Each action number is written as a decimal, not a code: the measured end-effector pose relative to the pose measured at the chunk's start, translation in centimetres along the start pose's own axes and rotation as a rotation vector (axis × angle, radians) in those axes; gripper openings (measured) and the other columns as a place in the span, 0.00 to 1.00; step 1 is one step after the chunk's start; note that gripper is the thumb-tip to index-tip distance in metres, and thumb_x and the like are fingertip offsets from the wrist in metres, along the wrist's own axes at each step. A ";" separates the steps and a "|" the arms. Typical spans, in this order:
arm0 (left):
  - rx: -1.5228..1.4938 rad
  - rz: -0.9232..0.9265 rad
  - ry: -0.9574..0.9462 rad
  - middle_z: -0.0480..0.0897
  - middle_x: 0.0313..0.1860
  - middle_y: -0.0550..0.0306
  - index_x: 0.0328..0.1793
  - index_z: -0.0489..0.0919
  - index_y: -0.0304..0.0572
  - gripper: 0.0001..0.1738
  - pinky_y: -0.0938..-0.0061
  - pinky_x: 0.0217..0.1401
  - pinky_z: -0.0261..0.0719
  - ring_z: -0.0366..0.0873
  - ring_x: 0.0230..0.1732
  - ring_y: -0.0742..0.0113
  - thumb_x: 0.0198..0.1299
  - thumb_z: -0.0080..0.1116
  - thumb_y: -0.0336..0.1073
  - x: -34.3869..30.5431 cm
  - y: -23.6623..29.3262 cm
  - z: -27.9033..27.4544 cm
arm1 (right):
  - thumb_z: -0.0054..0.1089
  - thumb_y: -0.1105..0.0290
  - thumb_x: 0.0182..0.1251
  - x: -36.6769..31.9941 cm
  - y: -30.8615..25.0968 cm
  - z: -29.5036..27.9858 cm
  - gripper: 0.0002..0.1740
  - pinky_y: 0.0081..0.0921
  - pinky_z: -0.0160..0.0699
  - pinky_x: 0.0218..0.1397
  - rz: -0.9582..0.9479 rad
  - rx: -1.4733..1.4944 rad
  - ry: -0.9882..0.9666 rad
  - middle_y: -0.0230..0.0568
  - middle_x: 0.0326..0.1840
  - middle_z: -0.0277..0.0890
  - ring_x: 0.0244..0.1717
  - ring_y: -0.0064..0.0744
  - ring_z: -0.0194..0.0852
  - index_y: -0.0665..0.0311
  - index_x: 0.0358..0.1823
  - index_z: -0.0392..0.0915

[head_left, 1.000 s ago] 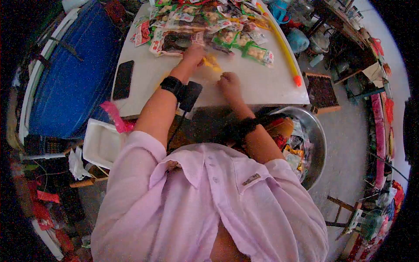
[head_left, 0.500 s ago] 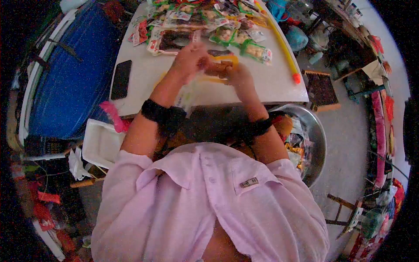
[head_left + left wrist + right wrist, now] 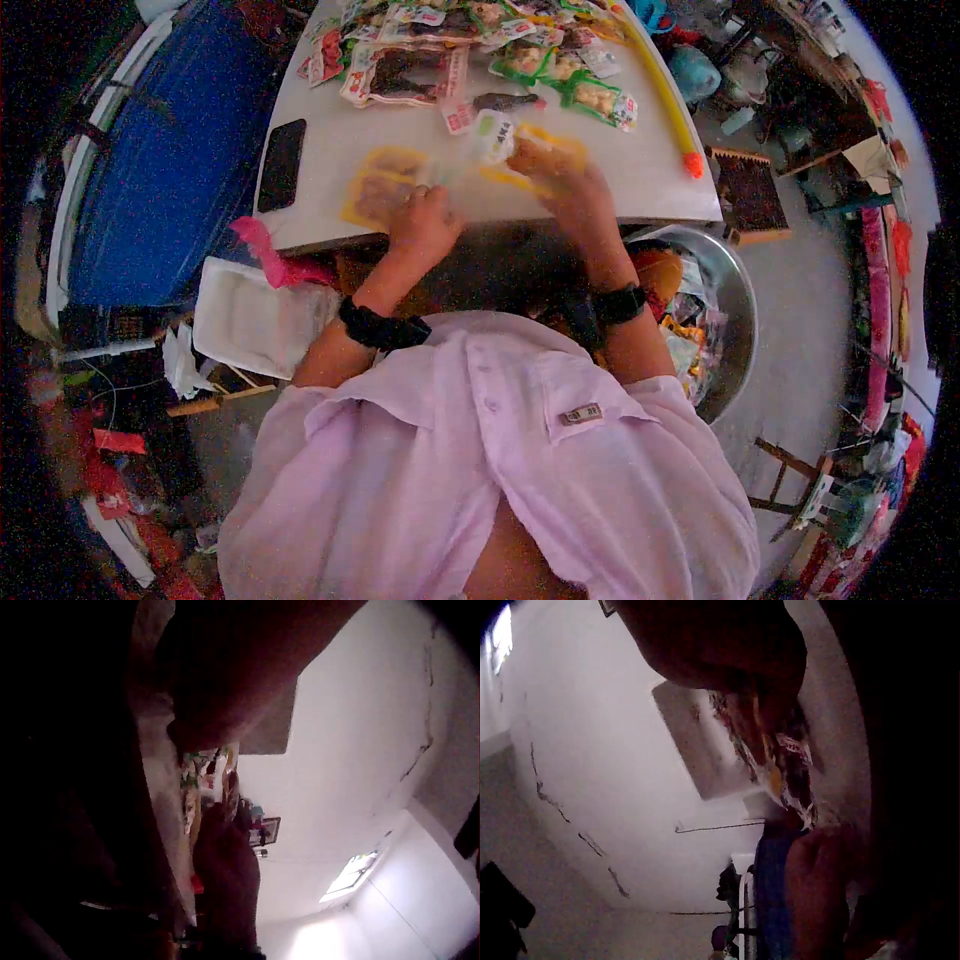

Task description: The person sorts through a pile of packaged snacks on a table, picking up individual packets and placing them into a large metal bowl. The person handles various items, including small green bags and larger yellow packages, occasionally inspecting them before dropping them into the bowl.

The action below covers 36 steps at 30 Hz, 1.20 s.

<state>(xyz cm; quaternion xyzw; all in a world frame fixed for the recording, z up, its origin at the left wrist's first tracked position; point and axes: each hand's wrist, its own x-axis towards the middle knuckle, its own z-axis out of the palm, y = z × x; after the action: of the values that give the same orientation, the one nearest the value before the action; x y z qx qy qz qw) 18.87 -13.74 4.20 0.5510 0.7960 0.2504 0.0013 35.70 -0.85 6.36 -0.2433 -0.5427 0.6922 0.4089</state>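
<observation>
In the head view my right hand (image 3: pixel 580 200) grips a yellow-edged food packet (image 3: pixel 530 172) with brown contents, low over the front of the white table (image 3: pixel 620 180). A white label shows at its upper left end. My left hand (image 3: pixel 425 230) has curled fingers at the right edge of another yellow-edged packet (image 3: pixel 383 187), which is blurred and lies left of the first. The hands are apart. Both wrist views are dark: the left hand (image 3: pixel 240 697) fills the top of its own, the right hand (image 3: pixel 735 645) the top of the other.
Sealed packets (image 3: pixel 510 65) are heaped across the back of the table, with a large dark-filled packet (image 3: pixel 400 75) in front. A phone (image 3: pixel 282 165) lies at the left, a yellow tube (image 3: pixel 655 85) along the right edge. Below stand a metal basin (image 3: pixel 735 350) and a white tub (image 3: pixel 225 335).
My left hand went from the pile to meet my right hand around a yellow-edged packet, then drew back down. The right hand now has a packet alone, and the left-hand packet has come into full view.
</observation>
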 end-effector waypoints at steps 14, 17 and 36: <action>-0.158 -0.076 -0.030 0.71 0.25 0.45 0.28 0.68 0.38 0.09 0.61 0.28 0.67 0.69 0.31 0.48 0.45 0.45 0.36 0.3 0.0 -0.4 | 0.45 0.66 0.55 -2.2 3.8 -0.4 0.16 0.26 0.71 0.35 0.278 0.169 -0.111 0.41 0.40 0.67 0.36 0.34 0.69 0.68 0.43 0.63; -0.038 0.020 0.005 0.71 0.26 0.45 0.27 0.69 0.39 0.07 0.60 0.28 0.67 0.69 0.30 0.47 0.45 0.44 0.35 0.1 0.2 -0.3 | 0.41 0.73 0.54 -2.3 2.6 2.3 0.15 0.22 0.66 0.43 0.282 0.397 -0.116 0.43 0.45 0.67 0.40 0.28 0.68 0.72 0.43 0.66; 0.018 0.200 0.051 0.70 0.26 0.50 0.30 0.69 0.42 0.07 0.59 0.28 0.66 0.68 0.27 0.49 0.46 0.45 0.35 -0.5 0.9 -0.6 | 0.47 0.71 0.43 0.1 3.8 5.6 0.05 0.32 0.64 0.30 -0.356 -1.384 -0.721 0.45 0.24 0.69 0.27 0.42 0.66 0.64 0.22 0.70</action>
<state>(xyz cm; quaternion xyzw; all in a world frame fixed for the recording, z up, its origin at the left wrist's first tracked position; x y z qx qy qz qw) 19.69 -14.19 4.95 0.6212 0.7390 0.2562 -0.0488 30.06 -4.15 4.39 -0.1128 -0.9784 0.1586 0.0690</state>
